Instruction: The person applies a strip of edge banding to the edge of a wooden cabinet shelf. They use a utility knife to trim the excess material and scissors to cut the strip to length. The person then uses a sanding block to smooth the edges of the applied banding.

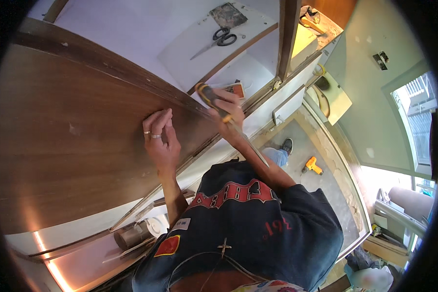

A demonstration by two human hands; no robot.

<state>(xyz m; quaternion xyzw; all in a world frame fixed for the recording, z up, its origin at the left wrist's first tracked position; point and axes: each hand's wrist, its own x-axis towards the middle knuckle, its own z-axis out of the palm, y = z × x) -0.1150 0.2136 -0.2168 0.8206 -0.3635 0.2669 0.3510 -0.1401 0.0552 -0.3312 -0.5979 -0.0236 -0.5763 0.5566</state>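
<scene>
My right hand (228, 114) is closed round a screwdriver (209, 95) with a black and yellow handle. Its long metal shaft slants back over my forearm, and the handle end lies by the edge of a dark wooden rail (131, 73). To the left, my left hand (161, 138), with rings on two fingers, is raised at a brown wooden panel (73, 126). Its fingers are bent and drawn together; whatever they pinch, if anything, is too small or hidden to make out.
Beyond the rail, black-handled scissors (224, 38) lie on a white shelf, near a dark flat piece (228, 15) and a small red box (237, 90). A yellow power drill (313, 166) lies on the floor, near my shoe (287, 146). Cloth and bags (370, 275) are heaped lower right.
</scene>
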